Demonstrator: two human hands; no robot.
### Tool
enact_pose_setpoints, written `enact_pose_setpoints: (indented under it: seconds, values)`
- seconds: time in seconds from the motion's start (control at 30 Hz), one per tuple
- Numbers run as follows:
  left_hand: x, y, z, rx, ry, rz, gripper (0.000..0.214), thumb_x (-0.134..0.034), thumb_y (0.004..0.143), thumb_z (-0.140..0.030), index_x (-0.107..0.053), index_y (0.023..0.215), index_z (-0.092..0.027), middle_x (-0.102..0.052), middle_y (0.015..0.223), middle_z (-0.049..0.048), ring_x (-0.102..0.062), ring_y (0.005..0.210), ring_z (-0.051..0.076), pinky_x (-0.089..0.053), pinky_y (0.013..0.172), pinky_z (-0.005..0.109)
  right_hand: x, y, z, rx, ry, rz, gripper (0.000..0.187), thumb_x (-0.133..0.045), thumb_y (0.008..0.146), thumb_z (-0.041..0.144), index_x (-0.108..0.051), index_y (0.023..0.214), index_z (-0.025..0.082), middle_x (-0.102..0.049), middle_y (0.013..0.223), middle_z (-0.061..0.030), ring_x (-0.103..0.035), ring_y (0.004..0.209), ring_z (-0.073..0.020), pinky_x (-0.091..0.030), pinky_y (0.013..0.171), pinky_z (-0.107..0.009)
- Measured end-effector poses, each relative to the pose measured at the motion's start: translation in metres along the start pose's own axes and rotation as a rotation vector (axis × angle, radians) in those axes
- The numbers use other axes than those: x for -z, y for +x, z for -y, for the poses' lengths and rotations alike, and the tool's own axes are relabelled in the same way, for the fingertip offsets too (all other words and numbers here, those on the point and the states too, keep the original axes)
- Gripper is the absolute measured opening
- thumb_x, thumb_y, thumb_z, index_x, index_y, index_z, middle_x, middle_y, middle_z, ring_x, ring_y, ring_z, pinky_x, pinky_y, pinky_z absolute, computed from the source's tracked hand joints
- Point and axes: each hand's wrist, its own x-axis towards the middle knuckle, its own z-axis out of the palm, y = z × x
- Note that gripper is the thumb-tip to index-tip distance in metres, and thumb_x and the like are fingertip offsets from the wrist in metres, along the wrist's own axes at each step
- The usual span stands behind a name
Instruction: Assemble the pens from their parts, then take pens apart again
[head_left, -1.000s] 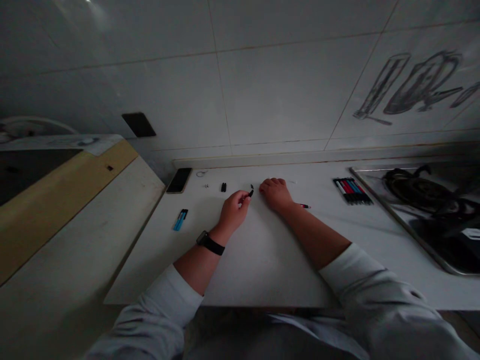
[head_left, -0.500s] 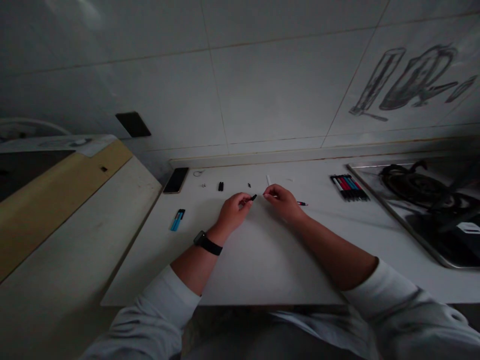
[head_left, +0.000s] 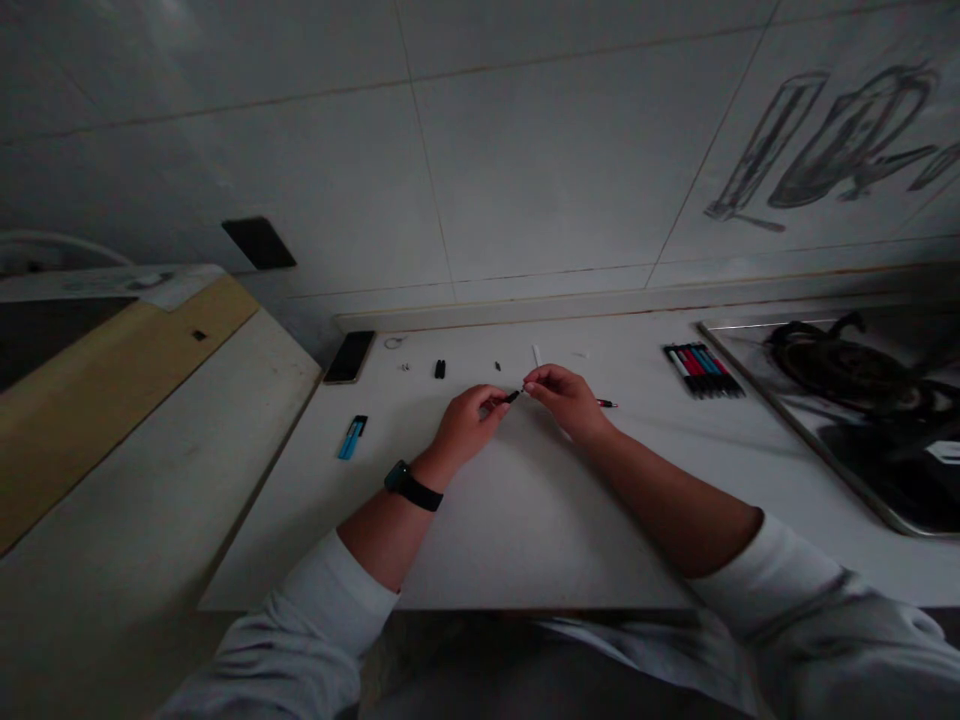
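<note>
My left hand [head_left: 466,420] pinches a short black pen part [head_left: 511,397] over the middle of the counter. Facing it, my right hand [head_left: 568,402] has thumb and fingertips pressed together on something tiny, too small to name, right at the end of the black part. Whether the two pieces touch cannot be made out. Beside the right hand lies a pen piece with a red and dark end [head_left: 606,403], partly hidden by that hand. Behind the hands are a small dark piece [head_left: 497,366], a pair of black pieces [head_left: 440,369] and a white strip [head_left: 536,354].
A row of several pens [head_left: 701,371] lies at the right, near a gas stove [head_left: 825,430]. At the left are blue pen barrels [head_left: 352,438], a phone [head_left: 350,357], tiny bits [head_left: 405,367] and a ring-like item [head_left: 394,342]. The tiled wall [head_left: 540,190] rises behind the counter.
My right hand has moved slightly left, its fingertips now against or close to the end of the black pen part. The view has shifted a little.
</note>
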Motion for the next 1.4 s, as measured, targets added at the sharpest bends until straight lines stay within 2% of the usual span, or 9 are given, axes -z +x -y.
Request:
enact_pose_setpoints:
  seconds: [0.47, 0.63, 0.73, 0.83, 0.9, 1.0, 1.13, 1.27, 1.4]
  values:
    - [-0.001, 0.0, 0.001, -0.018, 0.015, 0.011, 0.011, -0.068, 0.09, -0.023, -0.07, 0.101, -0.021, -0.075, 0.097, 0.0041, -0.071, 0.088, 0.018, -0.058, 0.086, 0.034, -0.002, -0.003, 0.007, 0.02, -0.06, 0.046, 0.024, -0.073, 0.081, 0.044, -0.069, 0.088, 0.022, -0.071, 0.084, -0.0031, -0.067, 0.078, -0.0173, -0.053, 0.078, -0.033]
    - [-0.001, 0.0, 0.001, -0.008, -0.028, 0.002, 0.013, -0.068, 0.091, -0.022, -0.069, 0.104, -0.021, -0.075, 0.099, 0.0039, -0.071, 0.088, 0.017, -0.057, 0.086, 0.033, -0.003, -0.005, 0.009, 0.049, -0.115, 0.083, 0.025, -0.072, 0.084, 0.045, -0.073, 0.095, 0.022, -0.075, 0.092, -0.0049, -0.069, 0.085, -0.0194, -0.054, 0.082, -0.035]
    - [-0.001, 0.0, 0.001, -0.01, -0.023, -0.017, 0.013, -0.066, 0.091, -0.021, -0.069, 0.104, -0.021, -0.075, 0.1, 0.0037, -0.07, 0.089, 0.016, -0.056, 0.087, 0.032, 0.006, -0.001, 0.013, 0.109, -0.201, 0.004, 0.026, -0.068, 0.089, 0.045, -0.074, 0.101, 0.023, -0.076, 0.098, -0.0061, -0.07, 0.089, -0.0207, -0.054, 0.084, -0.036]
    - [-0.001, 0.0, 0.003, -0.008, 0.007, -0.023, 0.013, -0.064, 0.093, -0.022, -0.069, 0.105, -0.021, -0.075, 0.101, 0.0041, -0.07, 0.09, 0.017, -0.056, 0.087, 0.033, 0.029, 0.01, 0.015, 0.185, -0.361, -0.158, 0.024, -0.064, 0.093, 0.042, -0.075, 0.101, 0.023, -0.076, 0.099, -0.0068, -0.07, 0.085, -0.0204, -0.055, 0.082, -0.035]
    - [-0.002, 0.0, 0.005, -0.008, 0.021, -0.018, 0.013, -0.064, 0.094, -0.023, -0.069, 0.105, -0.021, -0.075, 0.102, 0.0045, -0.07, 0.09, 0.017, -0.056, 0.087, 0.034, 0.047, 0.016, 0.014, 0.215, -0.545, -0.219, 0.022, -0.062, 0.094, 0.038, -0.076, 0.1, 0.022, -0.076, 0.1, -0.0071, -0.068, 0.083, -0.0199, -0.054, 0.081, -0.034]
    - [-0.003, 0.0, 0.007, -0.022, 0.031, -0.012, 0.014, -0.064, 0.093, -0.024, -0.069, 0.106, -0.021, -0.075, 0.103, 0.0046, -0.07, 0.09, 0.017, -0.057, 0.087, 0.035, 0.065, 0.021, 0.009, 0.155, -0.809, -0.133, 0.021, -0.06, 0.095, 0.032, -0.077, 0.102, 0.022, -0.075, 0.1, -0.0072, -0.067, 0.084, -0.0195, -0.052, 0.081, -0.032]
    - [-0.002, 0.001, 0.006, -0.029, 0.036, -0.016, 0.013, -0.065, 0.092, -0.022, -0.069, 0.104, -0.021, -0.075, 0.101, 0.0038, -0.07, 0.089, 0.016, -0.057, 0.086, 0.034, 0.064, 0.021, 0.002, 0.12, -1.042, 0.088, 0.029, -0.055, 0.098, 0.026, -0.075, 0.118, 0.021, -0.073, 0.113, -0.0107, -0.066, 0.101, -0.022, -0.049, 0.095, -0.033]
    - [-0.001, 0.001, 0.005, -0.022, 0.037, -0.013, 0.013, -0.065, 0.092, -0.022, -0.069, 0.104, -0.021, -0.075, 0.1, 0.0037, -0.07, 0.089, 0.016, -0.057, 0.086, 0.033, 0.057, 0.021, -0.003, 0.134, -1.159, 0.172, 0.036, -0.05, 0.1, 0.025, -0.072, 0.129, 0.022, -0.07, 0.122, -0.0122, -0.062, 0.111, -0.0246, -0.044, 0.102, -0.036]
    - [-0.002, 0.0, 0.006, -0.019, 0.04, -0.008, 0.013, -0.065, 0.092, -0.023, -0.069, 0.104, -0.021, -0.075, 0.101, 0.0034, -0.069, 0.089, 0.016, -0.057, 0.087, 0.033, 0.057, 0.023, -0.004, 0.14, -1.187, 0.212, 0.035, -0.049, 0.101, 0.03, -0.075, 0.125, 0.025, -0.069, 0.122, -0.0109, -0.06, 0.113, -0.0252, -0.043, 0.102, -0.037]
